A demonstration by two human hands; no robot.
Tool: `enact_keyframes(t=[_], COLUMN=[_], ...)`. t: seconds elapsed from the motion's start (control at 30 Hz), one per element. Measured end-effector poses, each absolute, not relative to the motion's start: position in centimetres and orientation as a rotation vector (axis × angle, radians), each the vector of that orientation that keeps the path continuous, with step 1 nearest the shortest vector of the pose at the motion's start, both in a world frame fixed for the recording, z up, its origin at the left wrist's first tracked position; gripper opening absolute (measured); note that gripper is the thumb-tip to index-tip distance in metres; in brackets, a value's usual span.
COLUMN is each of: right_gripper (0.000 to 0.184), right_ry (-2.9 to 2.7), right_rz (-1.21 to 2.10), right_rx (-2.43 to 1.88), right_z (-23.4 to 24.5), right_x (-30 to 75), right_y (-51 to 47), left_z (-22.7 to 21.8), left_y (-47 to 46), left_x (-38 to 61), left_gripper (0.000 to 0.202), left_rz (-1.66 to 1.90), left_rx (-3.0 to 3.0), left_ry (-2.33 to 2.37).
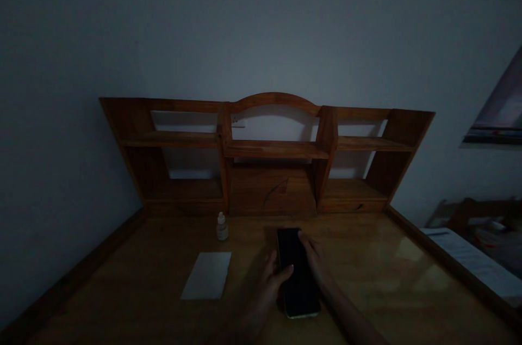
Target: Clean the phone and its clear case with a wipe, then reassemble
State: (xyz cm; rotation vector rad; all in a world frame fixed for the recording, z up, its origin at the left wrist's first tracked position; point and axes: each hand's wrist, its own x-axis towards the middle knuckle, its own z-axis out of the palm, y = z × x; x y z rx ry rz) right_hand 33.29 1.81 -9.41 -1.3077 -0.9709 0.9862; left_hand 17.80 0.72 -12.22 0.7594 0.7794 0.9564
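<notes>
A dark smartphone with a black screen is held between both hands over the wooden desk. My left hand grips its left edge, the thumb lying over the screen. Along the upper right edge, my right hand is closed on the phone, its thumb near the top corner. Left of the hands, a pale sheet of paper lies flat on the desk. Just behind the paper stands a small dropper bottle with a white cap, upright.
At the back of the desk stands a wooden shelf unit against the wall. Raised wooden edges run along both sides. Beyond the right edge are papers and a wooden chair-like frame. The room is dim.
</notes>
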Motion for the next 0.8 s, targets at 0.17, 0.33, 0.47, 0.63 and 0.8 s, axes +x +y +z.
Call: enact_keyframes(t=[0.17,0.33,0.47,0.63,0.8], right_gripper=[0.053,0.054,0.053,0.054,0.053], right_ry=[-0.839,-0.775,-0.751,-0.767,-0.734], right_rz=[1.022,1.253,1.290,1.355,1.338], right_rx=[-1.318,-1.277,-1.216,-1.148,-1.171], right_z=[-9.8,-8.8,-7.7,-7.5,-7.9], right_x=[33.9,34.0,33.6,33.2,33.1], right_y=[3.1,3.5,2.8,2.4,2.4], left_z=[-10.6,-7.7,-6.6,-7.0,-8.1], left_y=[0.7,-0.7,-1.5,-1.3,-0.8], left_x=[17.3,16.7,16.6,16.6,16.7], left_gripper=[0.092,0.089,0.082,0.078,0.064], left_rz=[0.894,0.813,0.859,0.891,0.967], left_rx=[0.728,0.813,0.884,0.875,0.840], left_ry=[0.870,0.937,1.046,1.014,0.893])
